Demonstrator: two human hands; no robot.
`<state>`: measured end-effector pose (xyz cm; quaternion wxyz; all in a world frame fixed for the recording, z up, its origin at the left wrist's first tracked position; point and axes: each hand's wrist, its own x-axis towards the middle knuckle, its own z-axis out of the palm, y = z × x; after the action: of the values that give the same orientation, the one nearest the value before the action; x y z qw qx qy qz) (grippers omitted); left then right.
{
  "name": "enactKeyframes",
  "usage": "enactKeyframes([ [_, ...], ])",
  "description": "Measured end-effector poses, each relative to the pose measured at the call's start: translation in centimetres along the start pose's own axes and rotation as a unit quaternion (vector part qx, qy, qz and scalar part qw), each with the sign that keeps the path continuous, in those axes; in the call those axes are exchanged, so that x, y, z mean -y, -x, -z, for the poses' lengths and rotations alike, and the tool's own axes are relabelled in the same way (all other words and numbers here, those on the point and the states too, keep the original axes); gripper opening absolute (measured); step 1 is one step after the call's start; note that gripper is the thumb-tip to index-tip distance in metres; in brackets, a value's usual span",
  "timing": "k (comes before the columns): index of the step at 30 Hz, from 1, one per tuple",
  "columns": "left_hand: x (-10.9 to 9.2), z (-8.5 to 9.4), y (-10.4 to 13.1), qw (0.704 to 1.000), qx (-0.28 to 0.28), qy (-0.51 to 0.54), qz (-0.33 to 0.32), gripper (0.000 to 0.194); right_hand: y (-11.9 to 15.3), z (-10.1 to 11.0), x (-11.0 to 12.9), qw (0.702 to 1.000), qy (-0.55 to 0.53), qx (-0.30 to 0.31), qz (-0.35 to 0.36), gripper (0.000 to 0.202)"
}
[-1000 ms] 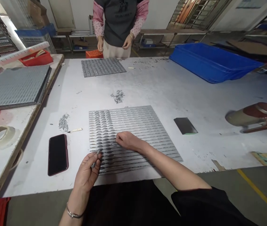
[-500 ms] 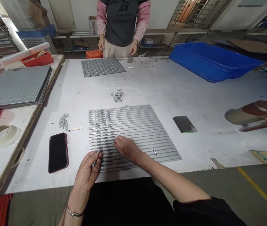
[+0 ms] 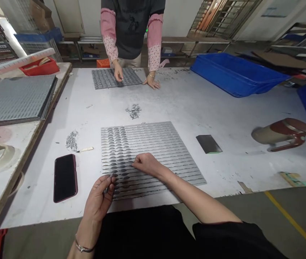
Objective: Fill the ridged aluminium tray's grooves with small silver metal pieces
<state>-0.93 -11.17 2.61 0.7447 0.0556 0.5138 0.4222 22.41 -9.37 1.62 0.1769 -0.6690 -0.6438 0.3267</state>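
A grey panel [image 3: 158,144] with raised horizontal lines lies on the table before me, dark leaf-shaped pieces [image 3: 120,151] set in columns over its left part. My left hand [image 3: 101,192] is at the panel's lower left edge, thumb and fingers closed on small grey leaf-shaped pieces [image 3: 111,175]. Fingertips pinched, my right hand [image 3: 147,163] touches down just right of those columns; whatever is between its fingers is hidden. Loose grey pieces form one pile [image 3: 133,111] beyond the panel and another pile [image 3: 72,140] to its left, beside a small white-handled knife [image 3: 85,149].
A phone [image 3: 65,178] lies left of the panel. To the right are a dark block [image 3: 208,144] and a lidded jug [image 3: 282,133]. Across the table, a co-worker's hand [image 3: 118,73] is over another panel [image 3: 101,80]. A blue bin [image 3: 236,77] stands far right.
The co-worker has leaned in, one hand now over the far panel and the other flat on the table. My hands have barely moved; my right forearm now covers the loose piece seen on the panel.
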Motion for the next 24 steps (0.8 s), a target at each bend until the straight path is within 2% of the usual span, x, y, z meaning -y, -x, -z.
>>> enactKeyframes([
  [2, 0.0, 0.1, 0.0, 1.0, -0.007, 0.004, 0.002, 0.019, 0.2, -0.3, -0.4, 0.999, 0.021, -0.033, 0.025, 0.022],
  [4, 0.0, 0.1, 0.0, 1.0, -0.01, 0.006, 0.003, 0.02, 0.5, -1.1, -1.0, 0.993, 0.053, -0.067, 0.079, 0.01],
  [7, 0.0, 0.0, -0.1, 1.0, -0.014, 0.001, 0.003, 0.019, 0.9, -2.7, -2.0, 0.978, 0.108, -0.092, 0.155, 0.019],
  [12, 0.0, -0.3, -0.3, 1.0, -0.009, -0.016, 0.003, 0.017, 0.8, -5.1, -2.6, 0.949, 0.154, -0.152, 0.228, 0.025],
  [15, 0.1, -0.6, -0.5, 1.0, -0.004, -0.022, -0.002, 0.018, 0.0, -5.5, -2.5, 0.943, 0.15, -0.17, 0.244, 0.024],
  [17, 0.2, -0.9, -0.3, 1.0, 0.001, -0.023, -0.005, 0.02, 0.0, -4.9, -2.4, 0.943, 0.137, -0.174, 0.25, 0.024],
  [20, 0.2, -1.5, 0.2, 1.0, -0.002, -0.026, -0.007, 0.021, 1.6, -2.7, -3.0, 0.947, 0.088, -0.221, 0.214, 0.021],
  [22, 0.3, -1.8, 0.5, 0.999, -0.009, -0.028, -0.012, 0.021, 3.7, -0.6, -4.0, 0.958, 0.075, -0.241, 0.136, 0.02],
  [24, 0.4, -2.0, 0.8, 0.999, -0.015, -0.027, -0.019, 0.022, 5.8, 1.1, -5.2, 0.972, 0.11, -0.203, 0.037, 0.017],
])
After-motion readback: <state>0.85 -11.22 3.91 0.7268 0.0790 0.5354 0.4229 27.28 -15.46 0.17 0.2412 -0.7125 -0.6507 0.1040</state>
